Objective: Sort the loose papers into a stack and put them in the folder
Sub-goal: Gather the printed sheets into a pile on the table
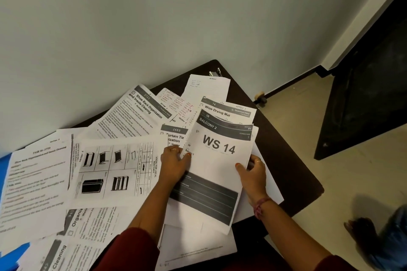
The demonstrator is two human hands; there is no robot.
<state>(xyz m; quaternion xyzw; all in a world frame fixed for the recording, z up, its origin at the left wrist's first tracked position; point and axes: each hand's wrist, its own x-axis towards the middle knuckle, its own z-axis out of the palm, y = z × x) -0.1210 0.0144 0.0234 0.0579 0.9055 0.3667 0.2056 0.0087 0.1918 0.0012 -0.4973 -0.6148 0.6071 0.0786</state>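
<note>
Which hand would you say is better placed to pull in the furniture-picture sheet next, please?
Probably the left. The left hand grips the left edge of the WS 14 sheet, right beside the furniture-picture sheet. The right hand holds the opposite edge, farther away, and can keep its grip.

Printed papers (123, 167) overlap, spread across table (293, 160)

Both my hands on the "WS 14" sheet (217, 160): left hand (175, 164) pinches its left edge, right hand (253, 171) grips the right edge. More sheets stacked beneath. Loose papers (92, 171) fan across the dark surface (286, 156). Blue folder (13, 253) peeks out at far left.
</note>
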